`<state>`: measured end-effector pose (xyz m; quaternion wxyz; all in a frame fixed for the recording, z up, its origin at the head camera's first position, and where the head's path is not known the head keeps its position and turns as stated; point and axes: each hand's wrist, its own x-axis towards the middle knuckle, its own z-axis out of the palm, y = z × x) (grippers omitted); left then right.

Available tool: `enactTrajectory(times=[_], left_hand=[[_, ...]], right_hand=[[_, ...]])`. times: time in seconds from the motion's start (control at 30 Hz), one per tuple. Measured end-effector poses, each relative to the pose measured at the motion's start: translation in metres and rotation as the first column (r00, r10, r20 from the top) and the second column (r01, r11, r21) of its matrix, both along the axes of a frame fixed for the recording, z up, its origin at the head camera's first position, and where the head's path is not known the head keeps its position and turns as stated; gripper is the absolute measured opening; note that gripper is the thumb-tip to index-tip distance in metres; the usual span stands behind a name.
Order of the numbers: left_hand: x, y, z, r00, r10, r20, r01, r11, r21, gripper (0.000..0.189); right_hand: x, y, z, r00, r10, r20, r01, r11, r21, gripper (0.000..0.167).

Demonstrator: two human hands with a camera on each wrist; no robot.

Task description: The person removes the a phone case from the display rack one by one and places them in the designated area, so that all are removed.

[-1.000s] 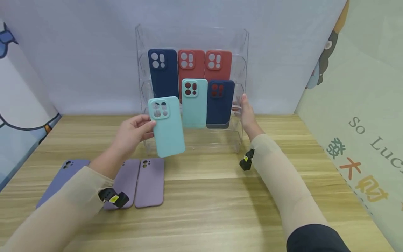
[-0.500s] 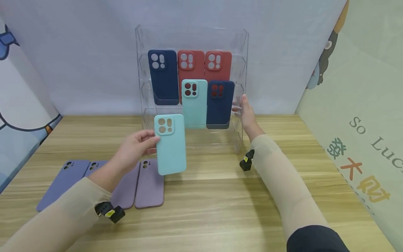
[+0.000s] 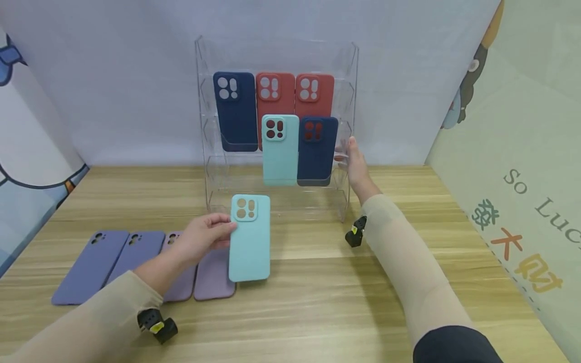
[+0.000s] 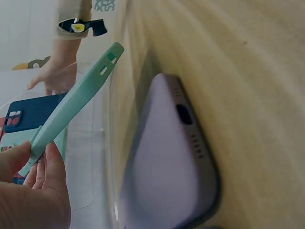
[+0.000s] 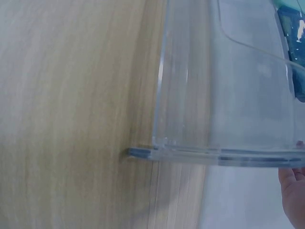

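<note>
In the head view my left hand point(image 3: 201, 237) pinches a mint-green phone case point(image 3: 250, 247) by its left edge, upright, in front of the rack's lower left. The left wrist view shows that case point(image 4: 78, 98) edge-on between thumb and fingers. My right hand point(image 3: 360, 169) holds the right side panel of a clear acrylic display rack point(image 3: 277, 201); its fingers are partly seen through the plastic. On the rack stand a navy case point(image 3: 238, 121), two red cases point(image 3: 314, 96), another mint case point(image 3: 280, 161) and a second navy case point(image 3: 317, 156).
Left of the mint case, a row of purple point(image 3: 93, 267) and lilac phone cases point(image 3: 213, 277) lies on the wooden table point(image 3: 327, 302), partly under my left arm. A white cloth point(image 3: 390, 75) hangs behind the rack.
My left hand has come down and towards me with the mint case, away from the rack, and slightly right. My right hand has stayed on the rack's side.
</note>
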<state>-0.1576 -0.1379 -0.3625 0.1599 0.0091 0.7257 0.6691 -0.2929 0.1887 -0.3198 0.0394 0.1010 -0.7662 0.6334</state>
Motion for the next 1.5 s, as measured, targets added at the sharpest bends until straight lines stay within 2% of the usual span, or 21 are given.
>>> enactTrajectory(times=[0.23,0.47,0.67,0.87,1.17,1.5], left_hand=[[0.003,0.005,-0.016,0.998,-0.025,0.059,0.024,1.0,0.011,0.035],[0.001,0.007,-0.028,0.995,-0.023,0.093,0.02,0.999,0.029,0.039],[-0.001,0.007,-0.032,0.99,-0.035,0.136,0.032,0.999,0.027,0.042],[-0.001,0.006,-0.03,0.984,-0.082,0.158,0.078,0.996,0.035,0.051],[0.004,-0.006,-0.017,0.962,-0.191,0.194,0.193,0.981,0.009,0.061],[0.009,-0.018,-0.012,0.959,-0.222,0.179,0.226,0.974,-0.004,0.059]], right_hand=[[-0.025,0.008,-0.024,1.0,-0.021,-0.017,0.021,1.0,0.014,0.069],[-0.025,0.007,-0.025,0.999,-0.023,-0.03,0.023,1.0,0.012,0.069],[-0.025,0.007,-0.025,1.0,-0.014,-0.026,0.014,1.0,0.007,0.067],[-0.027,0.008,-0.027,0.999,-0.018,-0.026,0.019,1.0,0.02,0.068],[-0.026,0.007,-0.027,0.999,-0.01,-0.035,0.011,1.0,0.025,0.069],[-0.028,0.007,-0.028,0.999,-0.005,-0.043,0.005,1.0,0.011,0.068]])
